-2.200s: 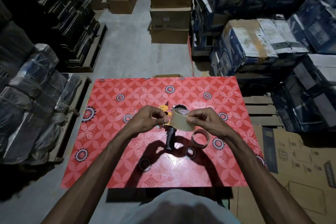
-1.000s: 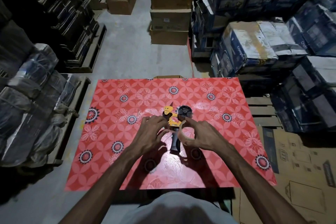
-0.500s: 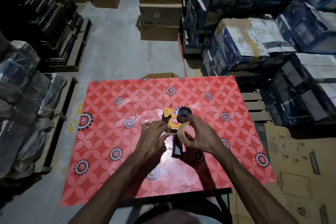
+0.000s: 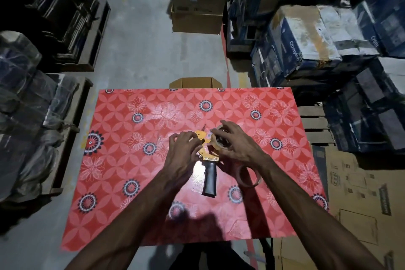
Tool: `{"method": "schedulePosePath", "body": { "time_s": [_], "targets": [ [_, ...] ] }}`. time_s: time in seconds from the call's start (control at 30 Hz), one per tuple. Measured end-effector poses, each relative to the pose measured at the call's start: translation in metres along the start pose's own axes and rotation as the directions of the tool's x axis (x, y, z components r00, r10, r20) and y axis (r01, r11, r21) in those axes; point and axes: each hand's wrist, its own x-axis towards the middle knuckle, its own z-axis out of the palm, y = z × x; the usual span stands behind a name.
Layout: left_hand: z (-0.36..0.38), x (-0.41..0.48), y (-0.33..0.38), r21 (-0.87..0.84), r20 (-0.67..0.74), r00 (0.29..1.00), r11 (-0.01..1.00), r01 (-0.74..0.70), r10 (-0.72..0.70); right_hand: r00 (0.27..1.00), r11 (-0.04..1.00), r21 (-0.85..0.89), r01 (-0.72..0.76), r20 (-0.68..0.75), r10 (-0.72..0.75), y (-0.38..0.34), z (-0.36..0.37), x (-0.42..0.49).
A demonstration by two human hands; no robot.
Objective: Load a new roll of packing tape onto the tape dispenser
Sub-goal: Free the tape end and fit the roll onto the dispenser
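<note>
A tape dispenser [image 4: 207, 155] with a yellow frame and black handle lies flat on the red patterned table [image 4: 131, 160], handle toward me. My right hand [image 4: 236, 144] holds the new tape roll [image 4: 219, 141] over the dispenser's round hub at its far right end. My left hand [image 4: 183, 149] rests on the yellow frame, fingers curled on it near the blade end. An empty tape core [image 4: 249, 176] lies on the table just right of the handle, partly under my right wrist.
An open cardboard box [image 4: 196, 82] sits beyond the table's far edge. Stacked cartons [image 4: 197, 0] stand further back. Blue boxes [image 4: 306, 46] pile up on the right, wrapped bundles [image 4: 24, 103] on the left. Flattened cardboard [image 4: 359, 193] lies on the floor at right.
My right hand has carried the tape roll forward from above the handle onto the dispenser's hub. My left hand shifted onto the yellow frame. The empty core is uncovered again.
</note>
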Motion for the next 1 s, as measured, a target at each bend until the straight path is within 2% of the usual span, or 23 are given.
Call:
{"method": "schedulePosePath", "body": {
  "time_s": [0.07, 0.13, 0.27, 0.33, 0.57, 0.83, 1.0],
  "targets": [
    [0.004, 0.004, 0.0, -0.135, -0.051, 0.996, 0.989, 0.068, -0.075, 1.0, 0.999, 0.049, -0.004, 0.021, 0.003, 0.007, 0.001, 0.012],
    [0.011, 0.006, -0.005, -0.152, -0.118, 0.987, 0.984, 0.089, -0.108, 0.999, 0.996, 0.089, -0.019, 0.043, 0.015, 0.012, 0.003, 0.022],
    [0.035, 0.003, -0.02, -0.326, -0.074, 0.969, 0.924, 0.199, -0.235, 0.997, 0.996, 0.09, -0.019, 0.071, 0.013, 0.014, 0.008, 0.031],
    [0.044, 0.002, -0.022, -0.342, -0.079, 0.954, 0.907, 0.247, -0.29, 0.998, 0.996, 0.086, -0.008, 0.066, 0.002, 0.014, 0.009, 0.033],
    [0.044, 0.003, -0.017, -0.333, -0.083, 0.967, 0.921, 0.202, -0.242, 0.997, 0.997, 0.072, 0.006, 0.073, -0.011, 0.018, 0.005, 0.033],
    [0.03, 0.001, -0.002, -0.253, -0.079, 0.991, 0.964, 0.083, -0.106, 0.995, 0.999, 0.05, 0.005, 0.103, -0.01, 0.019, 0.0, 0.036],
    [0.023, -0.01, 0.002, -0.536, -0.054, 0.971, 0.828, 0.167, -0.231, 0.991, 0.997, 0.071, 0.009, 0.134, -0.018, 0.024, -0.001, 0.038]
  ]
}}
